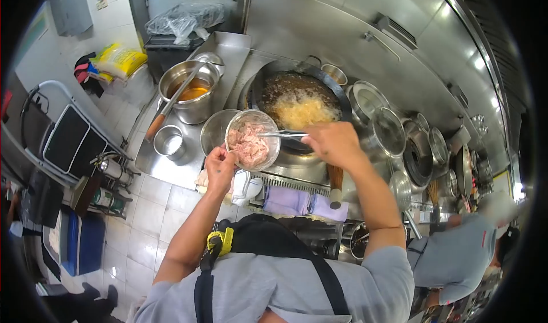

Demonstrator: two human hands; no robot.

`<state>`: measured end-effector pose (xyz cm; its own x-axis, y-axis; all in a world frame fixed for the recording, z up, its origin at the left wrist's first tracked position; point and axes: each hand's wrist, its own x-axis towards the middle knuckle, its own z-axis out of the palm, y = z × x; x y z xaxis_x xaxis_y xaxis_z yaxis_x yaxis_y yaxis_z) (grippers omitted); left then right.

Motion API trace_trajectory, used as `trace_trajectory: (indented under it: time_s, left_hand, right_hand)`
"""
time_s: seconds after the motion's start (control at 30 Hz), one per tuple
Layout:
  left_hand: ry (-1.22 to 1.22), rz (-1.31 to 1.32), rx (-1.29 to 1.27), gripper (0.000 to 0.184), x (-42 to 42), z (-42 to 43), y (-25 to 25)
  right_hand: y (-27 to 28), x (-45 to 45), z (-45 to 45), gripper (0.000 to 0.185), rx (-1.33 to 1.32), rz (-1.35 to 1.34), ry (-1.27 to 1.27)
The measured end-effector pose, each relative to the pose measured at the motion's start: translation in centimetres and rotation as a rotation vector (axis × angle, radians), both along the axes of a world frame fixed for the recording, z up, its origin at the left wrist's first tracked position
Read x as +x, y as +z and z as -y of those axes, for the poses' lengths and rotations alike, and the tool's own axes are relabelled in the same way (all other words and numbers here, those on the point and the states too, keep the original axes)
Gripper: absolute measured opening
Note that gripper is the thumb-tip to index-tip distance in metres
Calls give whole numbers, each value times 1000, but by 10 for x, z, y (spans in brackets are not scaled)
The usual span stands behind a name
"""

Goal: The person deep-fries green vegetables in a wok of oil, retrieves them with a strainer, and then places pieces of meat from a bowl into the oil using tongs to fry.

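My left hand grips the rim of a metal bowl that holds pale pink raw meat. In my right hand are metal tongs, whose tips reach into the meat. Just beyond, a dark wok holds bubbling oil with a pale golden, frothy mass frying in it. Another metal bowl sits partly under the held one. The tips of the tongs are partly hidden in the meat.
A steel pot with amber liquid and a wooden-handled ladle stands at the left, beside a small steel cup. Strainers and pots line the right. Folded purple cloths lie at the front edge. A co-worker stands at the right.
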<state>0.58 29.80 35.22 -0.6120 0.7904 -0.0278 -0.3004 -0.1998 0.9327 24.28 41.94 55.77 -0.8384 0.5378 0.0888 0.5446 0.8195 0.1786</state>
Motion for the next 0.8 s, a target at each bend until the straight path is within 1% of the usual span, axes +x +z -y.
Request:
trace_trajectory:
  time_s: [0.07,0.13,0.17,0.27,0.4,0.47,0.53,0.57,0.67,0.7,0.8]
  left_hand:
    - [20,56,16,16,-2,-1,-2]
    - [50,54,28,20,3,3,15]
    - [63,54,33,22,5,4,20]
    - [36,-95,41,21,7,6,15]
    - [51,-11,8,19,1,7,5]
    - [75,87,6,19,-1,12,10]
    - [114,96,-37,19,-5,15,9]
    - [131,98,-54,20,-8,15,10]
    - [127,118,-82,20,-12,18,9]
    - [139,119,-82,19,-11,18,11]
    - [119,169,-24,19,-7,16,9]
  right_hand:
    - [21,-2,-1,25,31,-60,-14]
    - [25,-10,-8,26,17,-16,-24]
    - [17,-16,-13,26,14,18,-25]
    - [-24,-37,-25,28,-38,70,-4]
    - [-19,-48,-22,27,-31,172,-1]
    - [-12,-40,-25,27,-13,60,11]
    - [15,-36,-21,27,32,-87,50]
    - [18,-34,-28,27,57,-194,52]
    - [21,-45,-60,29,36,-70,-90]
    - [10,-52,-75,30,8,-34,-143]
    - [-62,-70,-131,31,-27,123,-316]
